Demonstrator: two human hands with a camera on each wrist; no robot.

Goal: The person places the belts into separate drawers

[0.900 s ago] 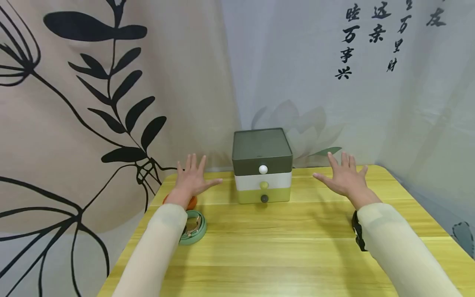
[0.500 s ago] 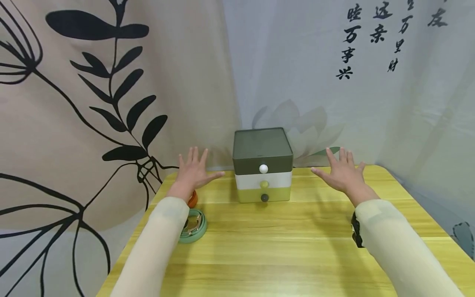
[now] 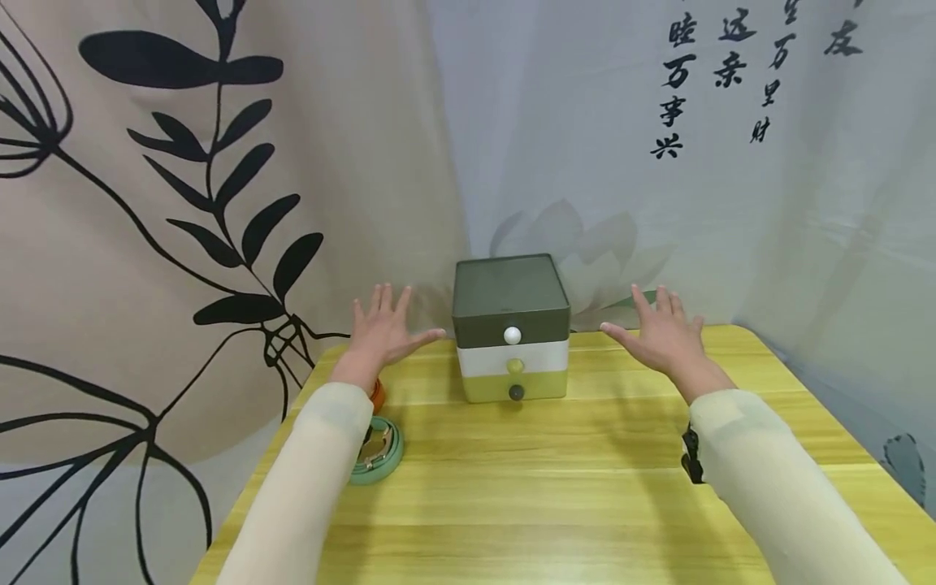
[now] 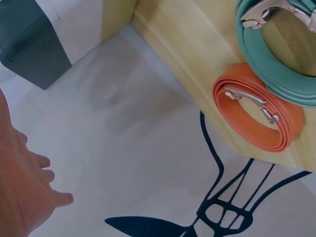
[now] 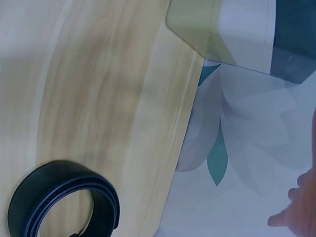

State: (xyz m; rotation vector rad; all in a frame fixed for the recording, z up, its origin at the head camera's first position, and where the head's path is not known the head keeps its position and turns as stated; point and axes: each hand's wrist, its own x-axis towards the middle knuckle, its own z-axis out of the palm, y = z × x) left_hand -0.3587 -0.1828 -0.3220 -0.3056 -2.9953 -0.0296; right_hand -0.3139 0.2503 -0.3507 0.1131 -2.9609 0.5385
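Observation:
My left hand [image 3: 382, 329] is held above the table's left side with fingers spread, holding nothing. Spread the same way, my right hand [image 3: 664, 335] hovers over the right side, nothing in it. Between them stands a small drawer box [image 3: 511, 357] with three tiers, dark green, white and yellow-green, each with a round knob. Below my left forearm lie a rolled green belt [image 4: 252, 52] and a rolled orange belt [image 4: 289, 116], both with metal buckles. A rolled black belt [image 5: 22, 200] rests under my right forearm, mostly hidden by the sleeve in the head view.
The wooden table [image 3: 497, 504] has its back edge close behind the drawer box. A pale curtain [image 3: 366, 162] printed with black leaves and characters hangs behind and at the sides.
Both hands have risen slightly in the head view, and the right one has shifted a little left toward the drawer box. The box and belts stay in place; the head view shifts slightly.

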